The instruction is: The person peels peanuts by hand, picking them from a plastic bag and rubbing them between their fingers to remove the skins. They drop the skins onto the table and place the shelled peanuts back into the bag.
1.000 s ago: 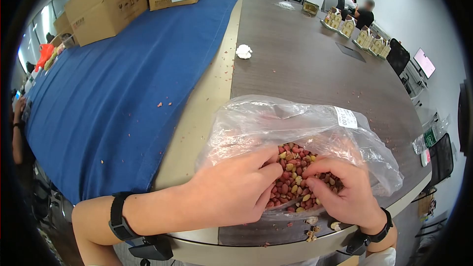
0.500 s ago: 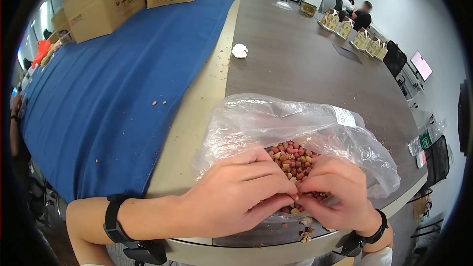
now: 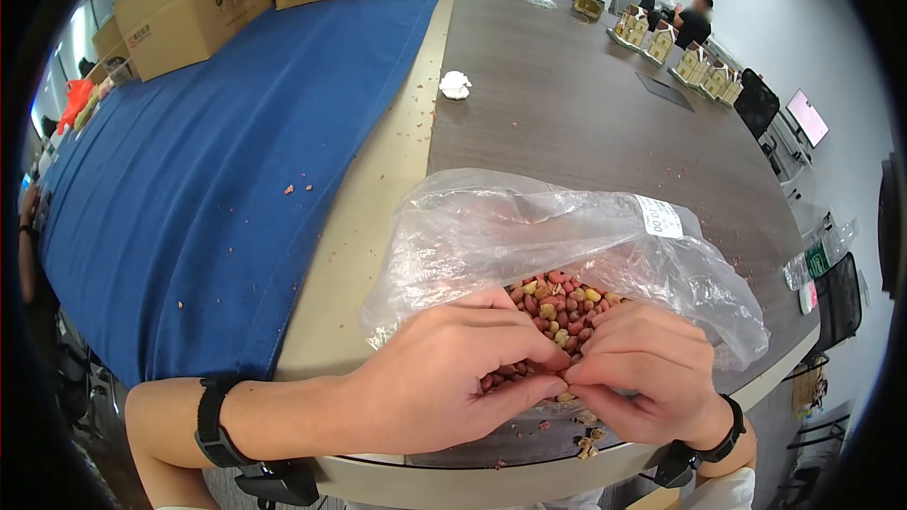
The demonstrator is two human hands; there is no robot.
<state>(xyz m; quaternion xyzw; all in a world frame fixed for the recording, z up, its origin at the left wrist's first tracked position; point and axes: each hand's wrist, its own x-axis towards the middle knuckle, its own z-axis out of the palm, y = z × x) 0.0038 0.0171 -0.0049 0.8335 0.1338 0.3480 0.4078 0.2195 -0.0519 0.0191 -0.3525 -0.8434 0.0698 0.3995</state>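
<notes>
A clear plastic bag (image 3: 510,227) with a white label lies at the table's near edge, its opening toward me. Reddish and yellowish peanuts (image 3: 557,312) fill the opening. Over its left side is my left hand (image 3: 463,368), thumb and index finger pinched together. My right hand (image 3: 647,368) pinches from the right, and the fingertips of both hands meet above the peanuts. Whatever sits between the fingertips is too small and covered to name. Peanut shell bits (image 3: 588,444) lie just below the bag's opening.
A blue cloth (image 3: 217,189) covers the left side, with cardboard boxes (image 3: 194,9) at its far end. Crumpled white tissue (image 3: 454,86) rests on the brown tabletop (image 3: 529,66). Small model houses (image 3: 694,68) stand at the far right. People sit beyond them.
The camera view has shifted slightly. My left thumb and index finger have parted a little behind the tips, showing more peanuts between them. Both hands stay together over the bag's opening.
</notes>
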